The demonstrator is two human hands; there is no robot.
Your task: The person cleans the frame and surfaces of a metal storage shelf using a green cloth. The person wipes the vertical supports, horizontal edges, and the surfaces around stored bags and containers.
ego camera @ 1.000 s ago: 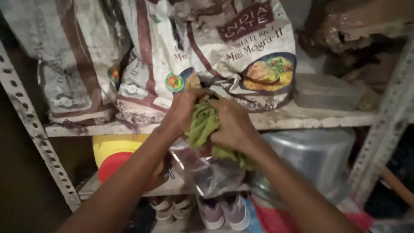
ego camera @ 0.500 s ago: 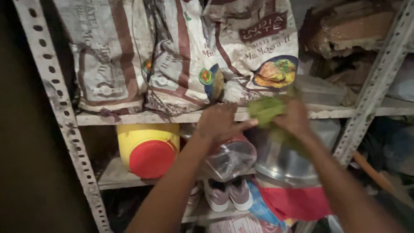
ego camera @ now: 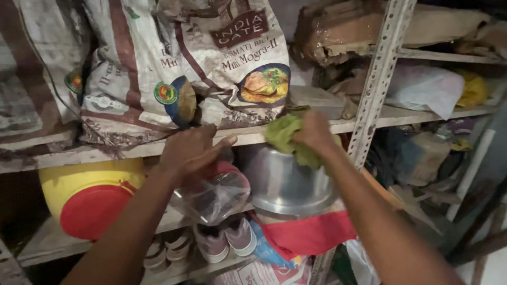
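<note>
A cluttered metal shelf (ego camera: 158,150) carries printed sacks (ego camera: 179,68). Below them, the left hand (ego camera: 190,153) grips a clear bag (ego camera: 214,195), and the right hand (ego camera: 314,132) clutches a green cloth (ego camera: 282,134) against a steel pot (ego camera: 285,182), with a yellow jar (ego camera: 87,192) to the left.

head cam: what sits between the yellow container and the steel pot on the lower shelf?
In the head view, a clear plastic bag held by the left hand hangs between the yellow container and the steel pot.
</note>
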